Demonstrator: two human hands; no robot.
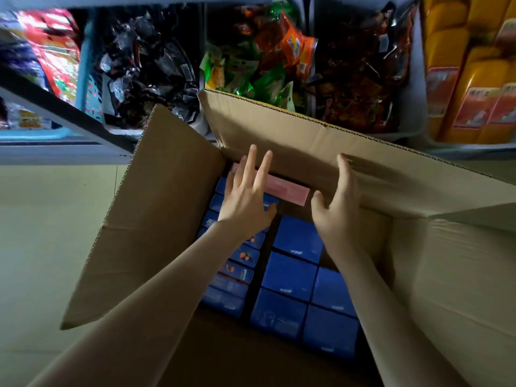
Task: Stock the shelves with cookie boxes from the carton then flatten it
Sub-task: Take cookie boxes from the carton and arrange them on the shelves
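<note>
Left hand (246, 198) and right hand (336, 212), fingers straight, over blue cookie boxes (296, 238) in carton (279, 129).

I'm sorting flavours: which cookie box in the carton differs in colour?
The pink box at the carton's far end, partly covered by the left hand; the other boxes showing are all blue.

A shop: shelf bins (413, 127) across the frame's top hold packaged snacks (251, 65); an opened carton (279, 129) below.

Carton (156, 208): plain brown cardboard. Cookie boxes (290, 272): dark blue, small white lettering; left row printed with small orange pictures. Pink box (287, 191): pale pink. Floor (50, 219): pale beige. Shelf goods: black packets (145, 65); green packets (251, 79); yellow packets (474, 65) with red labels. Basket (83, 65): light blue.
</note>
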